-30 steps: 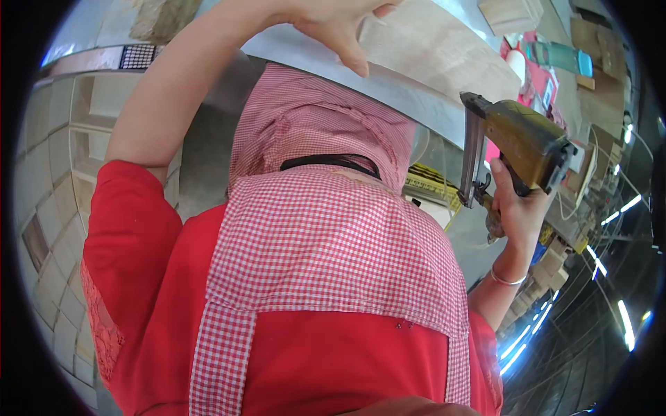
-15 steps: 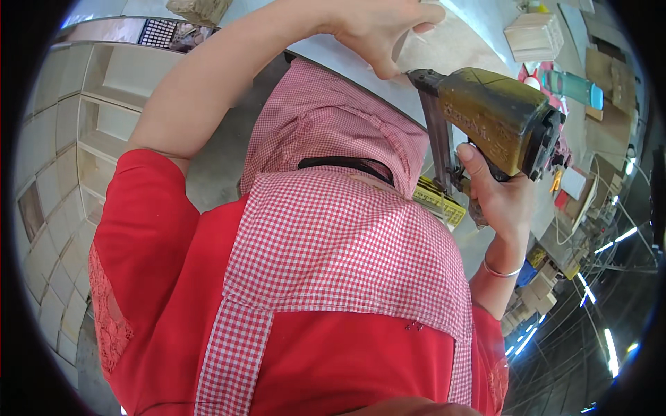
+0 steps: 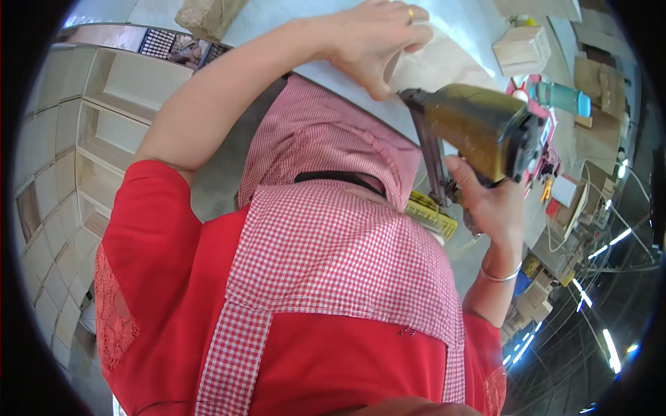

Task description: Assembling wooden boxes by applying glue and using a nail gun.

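Nail gun, glossy olive-brown body, black rear cap, narrow dark magazine

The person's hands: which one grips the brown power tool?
The right hand, with the silvery bangle on its wrist. The left hand, wearing a golden ring, is only near the power tool.
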### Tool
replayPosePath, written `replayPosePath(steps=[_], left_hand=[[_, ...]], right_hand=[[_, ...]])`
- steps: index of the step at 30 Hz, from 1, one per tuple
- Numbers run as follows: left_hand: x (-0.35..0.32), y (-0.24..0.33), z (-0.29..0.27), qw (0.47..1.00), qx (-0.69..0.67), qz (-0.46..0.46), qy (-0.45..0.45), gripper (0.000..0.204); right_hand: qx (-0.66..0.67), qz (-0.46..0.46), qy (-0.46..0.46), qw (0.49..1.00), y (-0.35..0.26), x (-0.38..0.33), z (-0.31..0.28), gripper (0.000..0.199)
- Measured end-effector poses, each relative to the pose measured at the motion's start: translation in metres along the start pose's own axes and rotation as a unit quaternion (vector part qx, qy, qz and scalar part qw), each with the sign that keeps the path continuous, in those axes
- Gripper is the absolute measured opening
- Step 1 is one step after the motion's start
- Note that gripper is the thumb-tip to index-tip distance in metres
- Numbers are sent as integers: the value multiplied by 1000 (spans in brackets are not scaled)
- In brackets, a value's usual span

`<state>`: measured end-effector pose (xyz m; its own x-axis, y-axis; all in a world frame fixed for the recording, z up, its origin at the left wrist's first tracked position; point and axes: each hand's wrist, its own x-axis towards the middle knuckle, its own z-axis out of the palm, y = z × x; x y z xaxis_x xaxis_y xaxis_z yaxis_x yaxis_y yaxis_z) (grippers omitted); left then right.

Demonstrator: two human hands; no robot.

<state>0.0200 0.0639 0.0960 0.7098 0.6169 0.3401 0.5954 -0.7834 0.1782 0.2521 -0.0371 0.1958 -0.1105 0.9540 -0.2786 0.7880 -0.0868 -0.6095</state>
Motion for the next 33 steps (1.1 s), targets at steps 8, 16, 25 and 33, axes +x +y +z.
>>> replayPosePath(steps=[8, 16, 25, 33], left_hand=[[-96, 40, 7, 958, -89, -257, 90, 100], [-60, 85, 59, 883, -373, -240, 153, 49], [82, -175, 90, 891, -133, -379, 211, 35], [92, -196, 80, 925, -138, -323, 147, 31]], right_hand=[[91, -23, 65, 993, 24, -24, -3, 38], [26, 20, 139, 990, 71, -38, -36, 39], [-11, 14, 145, 989, 113, -58, -44, 40], [52, 73, 84, 992, 85, -46, -41, 40]])
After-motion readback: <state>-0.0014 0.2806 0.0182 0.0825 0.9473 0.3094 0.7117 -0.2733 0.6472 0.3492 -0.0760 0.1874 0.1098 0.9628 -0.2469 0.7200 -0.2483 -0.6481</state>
